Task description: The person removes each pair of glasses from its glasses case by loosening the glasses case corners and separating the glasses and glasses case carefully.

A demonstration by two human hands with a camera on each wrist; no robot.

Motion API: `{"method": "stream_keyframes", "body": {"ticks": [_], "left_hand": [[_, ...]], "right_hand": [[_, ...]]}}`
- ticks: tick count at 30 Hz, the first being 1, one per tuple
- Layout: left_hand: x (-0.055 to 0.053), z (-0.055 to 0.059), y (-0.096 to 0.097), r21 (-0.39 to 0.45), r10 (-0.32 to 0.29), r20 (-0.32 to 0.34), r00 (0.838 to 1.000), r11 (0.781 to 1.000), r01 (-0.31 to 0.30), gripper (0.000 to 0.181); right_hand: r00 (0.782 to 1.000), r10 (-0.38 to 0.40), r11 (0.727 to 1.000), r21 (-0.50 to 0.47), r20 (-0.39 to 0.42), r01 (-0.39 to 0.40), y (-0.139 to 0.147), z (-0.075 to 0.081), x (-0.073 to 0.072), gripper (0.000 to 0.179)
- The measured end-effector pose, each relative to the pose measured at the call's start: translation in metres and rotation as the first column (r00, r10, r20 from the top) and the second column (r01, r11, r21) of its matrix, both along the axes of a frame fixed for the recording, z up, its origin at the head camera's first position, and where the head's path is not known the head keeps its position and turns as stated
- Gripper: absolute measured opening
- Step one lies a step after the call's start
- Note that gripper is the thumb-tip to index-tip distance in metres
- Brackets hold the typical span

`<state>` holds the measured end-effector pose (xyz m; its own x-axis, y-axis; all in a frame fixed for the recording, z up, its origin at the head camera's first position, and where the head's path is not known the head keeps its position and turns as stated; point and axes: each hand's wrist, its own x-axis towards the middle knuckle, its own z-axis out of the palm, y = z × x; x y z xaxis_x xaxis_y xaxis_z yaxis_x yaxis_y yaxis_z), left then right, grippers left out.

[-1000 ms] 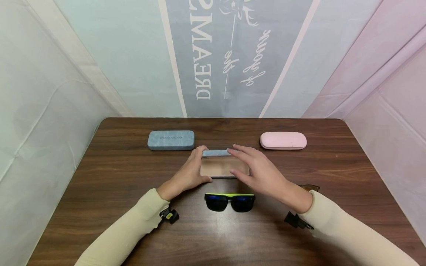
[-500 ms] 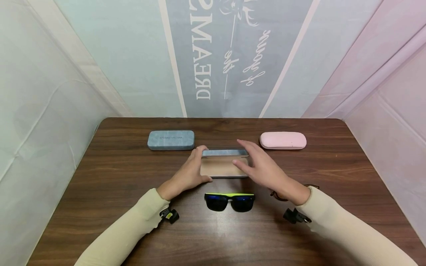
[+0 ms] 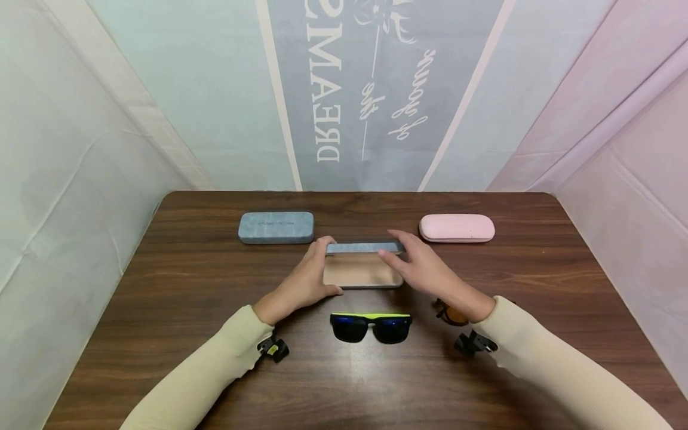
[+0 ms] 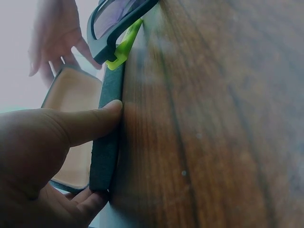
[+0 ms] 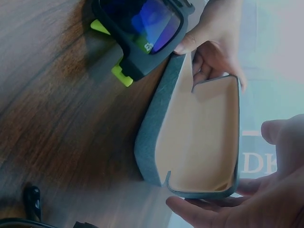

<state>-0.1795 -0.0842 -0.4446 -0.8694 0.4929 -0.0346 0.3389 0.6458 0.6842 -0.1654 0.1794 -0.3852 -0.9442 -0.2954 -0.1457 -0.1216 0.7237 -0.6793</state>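
A blue glasses case (image 3: 363,270) with a beige lining lies mid-table, its lid (image 5: 209,137) raised. My left hand (image 3: 306,275) grips its left end; the thumb (image 4: 97,123) presses the front wall and the fingers curl round the end. At the opposite end is my right hand (image 3: 424,263), fingers extended along the outside of the lid and thumb held apart from it. Closer to me lie black sunglasses (image 3: 371,328) with blue-tinted lenses and yellow-green temples. No glasses show inside the case.
Behind the case, a closed blue glasses case (image 3: 276,228) sits to the left and a closed pink glasses case (image 3: 457,228) to the right. Brown-lensed sunglasses (image 3: 452,314) are partly hidden under my right forearm. A printed curtain (image 3: 365,95) hangs behind the wooden table (image 3: 188,269).
My right hand has shifted from over the opened case to its right end, at the lid. Its forearm has moved leftward, uncovering part of the brown sunglasses. My left hand has stayed put.
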Motion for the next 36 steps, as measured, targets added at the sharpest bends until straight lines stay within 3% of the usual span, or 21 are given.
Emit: {"method": "stream_keyframes", "body": {"ticks": [9,16,25,36], "left_hand": [[0.002,-0.001,0.001,0.004,0.005,0.005,1.0,1.0,-0.005,0.096],[0.003,-0.004,0.001,-0.002,0.003,-0.008,1.0,1.0,-0.003,0.096],[0.005,-0.003,0.002,-0.003,0.005,-0.01,1.0,1.0,-0.005,0.095],[0.007,-0.001,0.003,-0.038,0.026,-0.03,0.999,0.999,-0.027,0.09]], "right_hand": [[0.994,-0.007,1.0,0.022,0.106,0.005,-0.001,-0.008,-0.006,0.07],[0.98,-0.057,0.998,0.009,0.188,0.056,0.0,-0.011,-0.012,0.069],[0.985,-0.045,0.999,-0.012,0.167,0.047,0.004,-0.011,-0.014,0.056],[0.973,0.005,0.999,-0.035,0.232,0.003,0.008,-0.008,-0.022,0.053]]}}
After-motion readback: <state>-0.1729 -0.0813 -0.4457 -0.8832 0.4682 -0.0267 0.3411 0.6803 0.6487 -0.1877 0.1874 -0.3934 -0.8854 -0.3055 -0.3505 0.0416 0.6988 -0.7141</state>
